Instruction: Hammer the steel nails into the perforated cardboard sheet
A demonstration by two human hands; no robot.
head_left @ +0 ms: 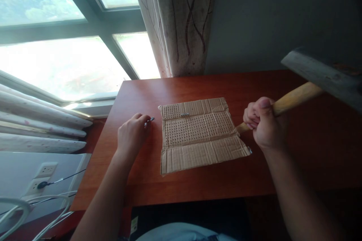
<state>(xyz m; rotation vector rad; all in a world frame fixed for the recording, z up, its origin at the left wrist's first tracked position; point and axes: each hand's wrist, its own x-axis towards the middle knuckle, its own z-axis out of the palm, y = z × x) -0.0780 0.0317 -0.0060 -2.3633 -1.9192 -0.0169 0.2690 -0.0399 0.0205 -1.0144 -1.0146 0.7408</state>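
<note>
My right hand is wrapped round the wooden handle of a hammer. The hammer is raised and tilted, its grey metal head off to the upper right, partly cut by the frame edge. My left hand is closed at the left of the table, its fingertips on small shiny metal pieces that look like nails or screws. Between my hands lies a creased piece of cardboard with rows of small holes. A short row of small silvery pieces sits near its far side; their kind is too small to tell.
The reddish-brown wooden table carries the cardboard. Behind it hangs a patterned curtain beside a bright window. At lower left are a wall socket with a black plug and looped white cables.
</note>
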